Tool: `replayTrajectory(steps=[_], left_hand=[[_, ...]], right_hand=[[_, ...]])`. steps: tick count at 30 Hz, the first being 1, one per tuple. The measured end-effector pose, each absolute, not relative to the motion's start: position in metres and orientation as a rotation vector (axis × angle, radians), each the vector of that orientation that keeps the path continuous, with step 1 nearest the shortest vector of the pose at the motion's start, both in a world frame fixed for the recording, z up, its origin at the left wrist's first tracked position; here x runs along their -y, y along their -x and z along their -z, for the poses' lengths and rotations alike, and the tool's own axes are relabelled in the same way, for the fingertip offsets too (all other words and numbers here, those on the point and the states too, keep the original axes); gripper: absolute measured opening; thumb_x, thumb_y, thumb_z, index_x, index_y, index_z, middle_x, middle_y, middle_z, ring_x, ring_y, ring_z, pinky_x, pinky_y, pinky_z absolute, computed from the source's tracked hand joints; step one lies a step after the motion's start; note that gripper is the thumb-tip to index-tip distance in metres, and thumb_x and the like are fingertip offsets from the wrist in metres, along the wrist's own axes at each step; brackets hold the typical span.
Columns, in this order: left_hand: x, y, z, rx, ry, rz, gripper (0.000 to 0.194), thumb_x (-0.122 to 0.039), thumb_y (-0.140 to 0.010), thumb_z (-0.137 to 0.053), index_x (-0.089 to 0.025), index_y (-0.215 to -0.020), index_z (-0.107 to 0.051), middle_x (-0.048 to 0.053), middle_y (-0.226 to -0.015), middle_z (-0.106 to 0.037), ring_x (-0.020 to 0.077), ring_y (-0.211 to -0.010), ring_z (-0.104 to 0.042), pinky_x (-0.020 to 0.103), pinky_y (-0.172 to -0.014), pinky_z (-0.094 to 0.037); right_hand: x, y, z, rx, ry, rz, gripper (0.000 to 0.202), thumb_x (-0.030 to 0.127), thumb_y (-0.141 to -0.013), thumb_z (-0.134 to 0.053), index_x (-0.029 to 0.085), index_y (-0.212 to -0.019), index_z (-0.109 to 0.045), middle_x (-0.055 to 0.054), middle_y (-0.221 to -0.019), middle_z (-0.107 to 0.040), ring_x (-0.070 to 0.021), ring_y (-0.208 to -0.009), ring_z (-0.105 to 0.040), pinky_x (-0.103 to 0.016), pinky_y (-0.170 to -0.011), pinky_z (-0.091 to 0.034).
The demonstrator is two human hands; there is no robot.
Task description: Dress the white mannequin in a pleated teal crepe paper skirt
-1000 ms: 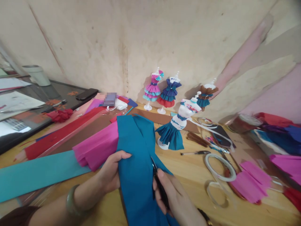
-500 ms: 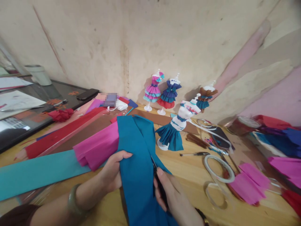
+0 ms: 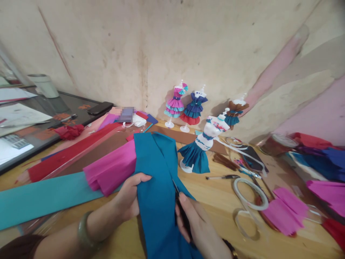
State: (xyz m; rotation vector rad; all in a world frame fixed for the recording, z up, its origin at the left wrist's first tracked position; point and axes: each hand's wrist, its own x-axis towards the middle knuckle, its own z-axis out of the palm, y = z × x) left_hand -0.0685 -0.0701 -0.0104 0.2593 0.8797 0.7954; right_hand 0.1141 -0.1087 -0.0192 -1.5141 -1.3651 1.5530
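Note:
A long sheet of teal crepe paper (image 3: 155, 201) hangs in front of me, slit down from its far edge. My left hand (image 3: 132, 194) grips its left edge, thumb on top and the other fingers hidden beneath. Closed around the black handles of the scissors (image 3: 183, 216), my right hand (image 3: 195, 219) holds the blades in the paper at the slit's near end. The cut strip at the right folds away from the main sheet. Just beyond stands a small white mannequin (image 3: 206, 138) in a pleated teal skirt.
Three more dressed mannequins (image 3: 194, 108) stand along the wall. Pink crepe paper (image 3: 111, 167) and a turquoise strip (image 3: 48, 196) lie left. A roll of white tape (image 3: 250, 194), a pen (image 3: 222, 177) and pink pieces (image 3: 285, 212) are right. A dark phone (image 3: 100, 108) lies at the back left.
Almost nothing differs. The scissors and my right hand have shifted very slightly to the left and toward me, while my left hand stays in place on the paper.

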Motion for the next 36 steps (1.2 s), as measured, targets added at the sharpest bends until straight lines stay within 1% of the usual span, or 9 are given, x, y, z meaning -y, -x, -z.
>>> replayTrajectory(steps=[3, 6, 11, 17, 21, 26, 30, 36], left_hand=[[0.0699, 0.0686, 0.0106, -0.878, -0.261, -0.804, 0.041, -0.025, -0.086, -0.043, 0.0, -0.097, -0.073, 0.02, -0.089, -0.077, 0.0306, -0.081, -0.074, 0.045, -0.088, -0.055], [0.0707, 0.0687, 0.011, -0.873, -0.261, -0.807, 0.039, -0.025, -0.086, -0.044, -0.001, -0.098, -0.073, 0.019, -0.089, -0.077, 0.03, -0.08, -0.074, 0.044, -0.087, -0.055], [0.0724, 0.0685, 0.0114, -0.854, -0.267, -0.819, 0.037, -0.025, -0.085, -0.046, -0.001, -0.095, -0.073, 0.019, -0.087, -0.077, 0.0292, -0.078, -0.074, 0.043, -0.085, -0.056], [0.0735, 0.0691, 0.0138, -0.848, -0.286, -0.78, 0.037, -0.025, -0.083, -0.047, -0.001, -0.093, -0.073, 0.021, -0.089, -0.077, 0.0299, -0.08, -0.073, 0.045, -0.09, -0.053], [0.0751, 0.069, 0.0156, -0.813, -0.303, -0.758, 0.038, -0.026, -0.081, -0.048, -0.002, -0.094, -0.073, 0.021, -0.09, -0.077, 0.0324, -0.084, -0.073, 0.045, -0.09, -0.053], [0.0752, 0.0689, 0.0136, -0.835, -0.316, -0.777, 0.034, -0.024, -0.08, -0.05, -0.003, -0.091, -0.074, 0.02, -0.088, -0.077, 0.0312, -0.081, -0.073, 0.044, -0.09, -0.053], [0.0759, 0.0686, 0.0133, -0.832, -0.331, -0.766, 0.037, -0.026, -0.08, -0.049, -0.003, -0.093, -0.075, 0.02, -0.089, -0.077, 0.0331, -0.084, -0.073, 0.047, -0.089, -0.052], [0.0784, 0.0671, 0.0177, -0.738, -0.411, -0.72, 0.042, -0.027, -0.081, -0.046, 0.001, -0.093, -0.075, 0.023, -0.088, -0.076, 0.033, -0.085, -0.072, 0.045, -0.088, -0.053]], right_hand=[[0.1087, -0.1138, 0.0218, 1.353, 1.504, -1.547, 0.072, 0.088, -0.076, -0.029, 0.02, -0.064, -0.05, 0.007, -0.035, -0.038, -0.0077, -0.036, -0.034, -0.021, -0.043, -0.029], [0.1083, -0.1134, 0.0219, 1.338, 1.474, -1.567, 0.071, 0.088, -0.075, -0.031, 0.02, -0.063, -0.049, 0.007, -0.036, -0.039, -0.0073, -0.036, -0.034, -0.021, -0.042, -0.026], [0.1075, -0.1134, 0.0199, 1.322, 1.48, -1.571, 0.073, 0.09, -0.073, -0.032, 0.02, -0.062, -0.048, 0.007, -0.037, -0.039, -0.0069, -0.035, -0.034, -0.021, -0.04, -0.025], [0.1059, -0.1146, 0.0204, 1.34, 1.497, -1.548, 0.072, 0.087, -0.076, -0.03, 0.019, -0.064, -0.05, 0.007, -0.036, -0.039, -0.0072, -0.036, -0.035, -0.021, -0.043, -0.028], [0.1058, -0.1155, 0.0236, 1.353, 1.475, -1.542, 0.069, 0.083, -0.081, -0.031, 0.02, -0.062, -0.049, 0.007, -0.035, -0.039, -0.0074, -0.036, -0.034, -0.021, -0.043, -0.028], [0.1064, -0.1174, 0.0254, 1.364, 1.461, -1.523, 0.066, 0.079, -0.085, -0.031, 0.02, -0.062, -0.049, 0.007, -0.035, -0.039, -0.0083, -0.037, -0.036, -0.022, -0.044, -0.029], [0.1063, -0.1173, 0.0228, 1.357, 1.478, -1.52, 0.068, 0.082, -0.083, -0.031, 0.02, -0.063, -0.05, 0.006, -0.035, -0.04, -0.0085, -0.037, -0.036, -0.022, -0.044, -0.031], [0.1056, -0.1171, 0.0221, 1.351, 1.472, -1.529, 0.07, 0.085, -0.08, -0.03, 0.02, -0.062, -0.049, 0.006, -0.034, -0.039, -0.0088, -0.036, -0.036, -0.022, -0.045, -0.031]])
